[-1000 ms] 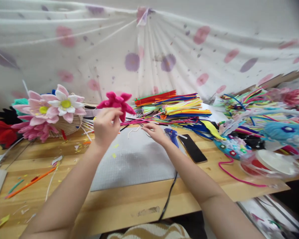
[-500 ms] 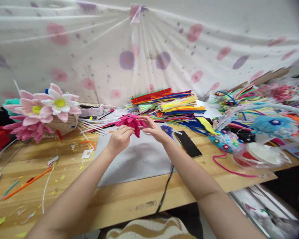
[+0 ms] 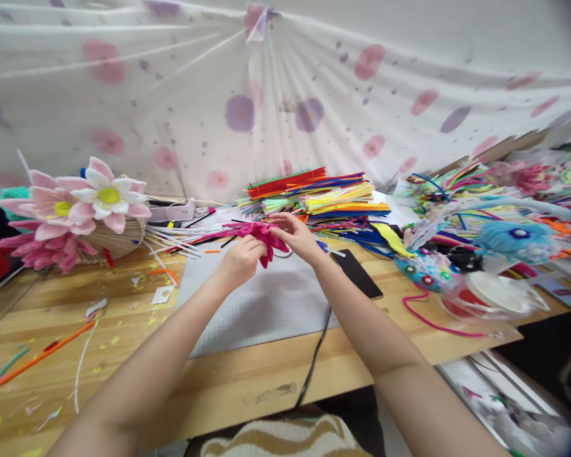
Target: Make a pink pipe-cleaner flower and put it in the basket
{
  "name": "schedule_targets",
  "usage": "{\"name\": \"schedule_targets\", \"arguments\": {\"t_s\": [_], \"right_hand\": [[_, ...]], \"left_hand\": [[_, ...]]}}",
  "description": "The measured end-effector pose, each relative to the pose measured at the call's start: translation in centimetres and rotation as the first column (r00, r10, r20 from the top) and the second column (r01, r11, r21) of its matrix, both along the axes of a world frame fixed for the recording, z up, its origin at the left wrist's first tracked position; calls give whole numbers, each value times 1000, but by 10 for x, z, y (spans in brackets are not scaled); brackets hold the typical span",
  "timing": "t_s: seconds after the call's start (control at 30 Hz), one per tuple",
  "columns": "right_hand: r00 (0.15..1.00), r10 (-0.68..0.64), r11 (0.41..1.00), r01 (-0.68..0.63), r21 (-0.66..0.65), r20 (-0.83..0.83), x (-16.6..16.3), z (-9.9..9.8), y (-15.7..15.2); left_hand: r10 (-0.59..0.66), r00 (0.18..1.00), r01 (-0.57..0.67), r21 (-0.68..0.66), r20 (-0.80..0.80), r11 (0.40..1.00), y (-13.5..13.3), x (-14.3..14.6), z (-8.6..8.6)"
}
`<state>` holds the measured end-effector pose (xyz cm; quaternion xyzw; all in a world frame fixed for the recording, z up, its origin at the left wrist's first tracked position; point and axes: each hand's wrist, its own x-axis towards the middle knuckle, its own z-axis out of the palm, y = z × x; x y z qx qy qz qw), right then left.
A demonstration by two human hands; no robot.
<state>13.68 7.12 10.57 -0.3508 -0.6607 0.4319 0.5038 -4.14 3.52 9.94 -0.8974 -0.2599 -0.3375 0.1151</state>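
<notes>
A magenta pipe-cleaner flower is held up above the grey mat, between my two hands. My left hand is closed on its near left side, fingers pinching the petals. On the far right side, my right hand has its fingertips curled onto a petal. The flower's petals point outward and down, and its underside is partly hidden by my fingers. Behind my right wrist a blue tool, mostly covered, lies on the mat's edge.
A black phone lies right of the mat. Bundles of coloured pipe cleaners stand behind. Pink and white flowers fill the left; a clear tub sits at right. Scraps and an orange stick lie at front left. A black cable crosses the table edge.
Both hands and the flower have shifted slightly right over the mat. The flower has turned a little, and the blue tool is now more covered. The whole view has moved slightly left.
</notes>
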Motion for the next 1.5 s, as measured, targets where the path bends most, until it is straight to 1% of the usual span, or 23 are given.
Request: {"name": "schedule_targets", "arguments": {"t_s": [0.1, 0.17, 0.23, 0.3, 0.33, 0.4, 0.47, 0.53, 0.63, 0.7, 0.83, 0.9, 1.0, 1.07, 1.17, 1.23, 1.3, 1.37, 1.5], "right_hand": [[994, -36, 996, 27, 90, 103, 5, 10, 0], [978, -50, 975, 5, 221, 201, 8, 16, -1], [940, -60, 930, -69, 361, 334, 11, 21, -4], [885, -109, 875, -131, 466, 453, 14, 22, -7], [860, -152, 852, -136, 505, 488, 16, 21, -8], [821, -243, 818, -113, 564, 517, 19, 16, -11], [803, -310, 797, -74, 600, 510, 20, 9, -12], [804, -336, 794, -38, 607, 491, 19, 1, -13], [823, -332, 803, -10, 595, 462, 13, -6, -13], [825, -329, 797, -20, 604, 460, 7, -6, -13], [801, -358, 768, -40, 639, 480, 3, -1, -12], [795, -383, 759, -18, 651, 469, 4, 1, -11], [799, -436, 747, 66, 661, 414, 7, 1, -10], [801, -449, 750, 97, 655, 395, 6, -1, -9], [805, -416, 763, 56, 644, 423, 0, -6, -7], [802, -397, 763, 17, 647, 446, -5, -8, -7], [799, -406, 754, 18, 657, 444, -7, -8, -8], [797, -440, 744, 67, 665, 413, -6, -8, -11], [778, -534, 745, 247, 620, 331, -5, -10, -18]], "left_hand": [[-11, 997, 8, -42, -81, 999, -1, 6, -5], [-21, 990, 12, -64, -143, 998, -1, 8, -9], [-35, 984, 23, -71, -176, 997, 0, 10, -11], [-41, 985, 30, -68, -165, 997, 1, 10, -12], [-39, 988, 29, -71, -147, 997, 1, 10, -12], [-33, 995, 25, -82, -99, 996, 2, 9, -11], [-40, 999, 36, -94, -35, 995, 1, 8, -9], [-44, 998, 49, -106, 47, 993, 1, 6, -6], [-20, 988, 40, -133, 151, 990, 2, 4, -3], [10, 976, 28, -169, 216, 985, 3, 3, -4], [74, 929, 34, -284, 362, 958, 9, -2, -9], [104, 909, 41, -334, 405, 942, 12, -5, -7], [136, 882, 55, -385, 451, 921, 17, -9, 3], [157, 875, 47, -403, 458, 914, 19, -11, 11], [204, 876, 0, -422, 437, 907, 21, -12, 17], [258, 862, -45, -442, 435, 896, 21, -12, 16], [303, 836, -57, -476, 458, 878, 21, -12, 13], [332, 805, -44, -509, 491, 860, 19, -13, 12], [402, 752, -71, -541, 523, 838, 16, -14, 15]]}}
